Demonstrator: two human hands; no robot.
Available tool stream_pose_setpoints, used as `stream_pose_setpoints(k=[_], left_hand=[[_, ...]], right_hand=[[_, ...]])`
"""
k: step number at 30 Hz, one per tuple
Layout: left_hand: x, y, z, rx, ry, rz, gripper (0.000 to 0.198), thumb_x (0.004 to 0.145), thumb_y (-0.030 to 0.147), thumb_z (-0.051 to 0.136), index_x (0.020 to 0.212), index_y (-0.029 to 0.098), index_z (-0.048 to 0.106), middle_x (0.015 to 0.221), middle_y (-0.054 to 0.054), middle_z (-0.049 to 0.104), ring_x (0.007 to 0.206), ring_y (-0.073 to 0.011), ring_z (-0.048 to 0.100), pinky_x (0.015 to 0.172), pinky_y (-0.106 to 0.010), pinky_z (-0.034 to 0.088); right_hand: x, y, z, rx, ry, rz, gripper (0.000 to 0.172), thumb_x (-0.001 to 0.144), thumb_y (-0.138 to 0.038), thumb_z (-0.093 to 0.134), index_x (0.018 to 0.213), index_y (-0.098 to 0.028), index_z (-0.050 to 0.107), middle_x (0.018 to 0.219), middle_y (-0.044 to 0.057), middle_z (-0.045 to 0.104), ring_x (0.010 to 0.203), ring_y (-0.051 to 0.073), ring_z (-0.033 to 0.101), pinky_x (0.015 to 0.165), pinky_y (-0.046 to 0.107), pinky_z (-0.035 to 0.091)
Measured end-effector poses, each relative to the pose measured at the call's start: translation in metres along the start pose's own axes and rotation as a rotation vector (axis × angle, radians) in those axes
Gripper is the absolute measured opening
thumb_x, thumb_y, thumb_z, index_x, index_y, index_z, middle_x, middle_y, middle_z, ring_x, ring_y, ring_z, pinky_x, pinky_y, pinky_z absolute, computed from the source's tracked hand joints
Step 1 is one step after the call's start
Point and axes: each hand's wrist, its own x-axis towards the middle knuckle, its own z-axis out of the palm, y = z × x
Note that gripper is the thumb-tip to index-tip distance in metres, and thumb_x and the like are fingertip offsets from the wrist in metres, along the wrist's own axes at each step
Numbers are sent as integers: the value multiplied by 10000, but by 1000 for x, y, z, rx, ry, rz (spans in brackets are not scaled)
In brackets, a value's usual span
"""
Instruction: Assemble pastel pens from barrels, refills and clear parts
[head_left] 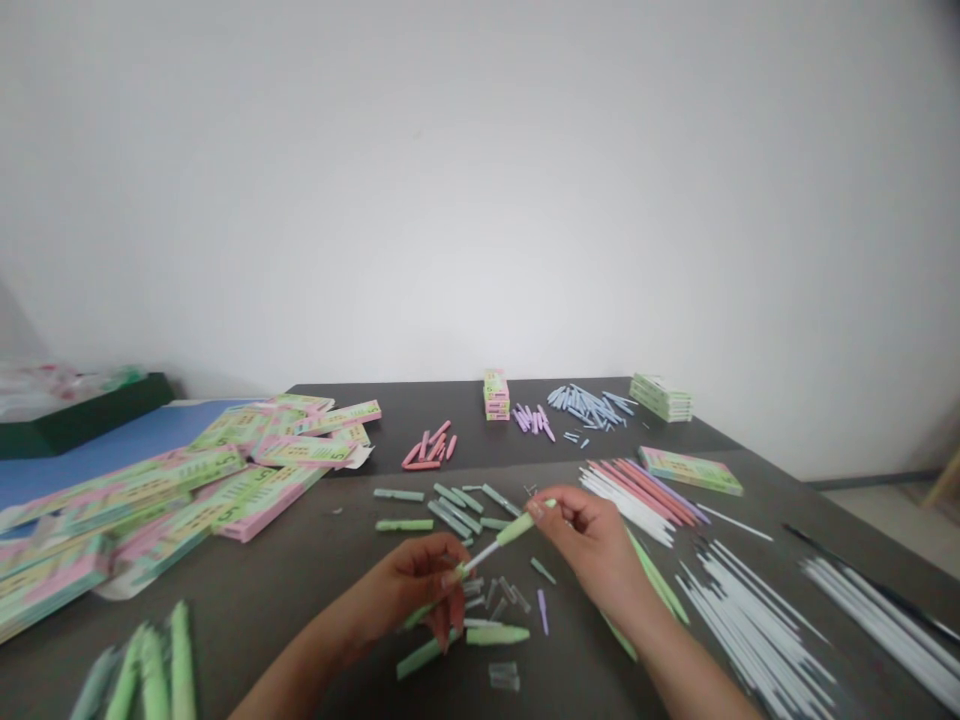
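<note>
My left hand [431, 585] and my right hand [589, 540] are held up over the middle of the dark table, with one green pen [514, 528] between them. The fingers of my right hand pinch the upper end of its light green barrel. Closed around the lower green part are the fingers of my left hand, and a thin white stretch shows between the two green parts. Beneath the hands lie a green barrel [497, 635], small clear caps [504, 676] and a small purple piece [543, 611]. Grey-green pieces [454, 517] lie just beyond.
Flat printed boxes [292, 451] are heaped at the left, with green pens [153, 672] in front. White refills [757, 620] lie at the right. Farther back are pink pieces [429, 448], blue pieces [589, 405] and stacked boxes [496, 395]. A dark green tray [90, 415] stands far left.
</note>
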Motion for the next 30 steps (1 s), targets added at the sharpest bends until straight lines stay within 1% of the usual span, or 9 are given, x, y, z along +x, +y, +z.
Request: stream_pose_setpoints(k=[6,11,15,17,20,22,23,26,30], left_hand=[[-3,0,-7,3,-36,39,257,765,386,631,817,153,535,658,-38,649,545,-133,581,547,-244,423],[-3,0,-11,11,-51,44,221,780,350,620,818,153,526,678,-38,639,571,-137,577,581,-269,435],[-5,2,-15,19,-50,37,189,785,312,621,816,155,520,686,-42,654,579,-138,590,586,-264,429],[-6,3,-18,14,-39,38,180,787,300,620,826,154,521,706,-49,664,601,-147,605,605,-273,435],[-7,4,-23,-1,-31,52,180,786,290,623,846,152,526,746,-67,677,652,-170,625,648,-302,451],[-8,4,-24,-3,-33,63,183,783,287,627,852,149,530,760,-75,679,676,-181,630,665,-313,455],[-8,4,-25,-4,-31,64,183,784,286,627,857,149,531,763,-75,679,680,-182,631,667,-314,455],[-9,5,-25,-2,-19,63,180,793,292,616,870,149,538,767,-71,680,685,-181,631,674,-314,455],[-9,6,-24,3,-24,61,185,785,297,626,860,149,546,764,-70,680,688,-180,626,678,-317,455]], right_hand=[[4,2,-11,125,124,14,339,773,-478,583,704,-147,603,500,-74,287,453,61,212,421,209,154],[7,5,-10,276,116,87,328,742,-473,627,726,-146,609,480,-82,300,421,44,178,394,203,105],[10,7,-16,393,241,114,314,743,-468,619,824,-164,609,462,-94,339,384,41,163,376,199,102],[12,10,-17,324,210,154,300,753,-439,601,865,-162,609,511,-66,486,368,39,180,369,198,111],[12,21,-10,51,-82,238,210,760,-325,568,859,-146,608,638,10,661,369,51,289,380,190,191],[9,34,1,-154,-257,237,145,747,-245,545,838,-149,603,663,25,694,421,76,423,423,184,271],[8,41,7,-250,-300,218,134,742,-220,535,835,-154,605,670,23,699,463,89,484,449,184,300],[4,58,19,-406,-290,178,106,702,-177,559,763,-172,645,676,20,695,570,122,568,515,204,330],[3,64,20,-547,-214,140,47,644,-204,651,665,-211,692,658,22,674,615,159,572,553,248,307]])
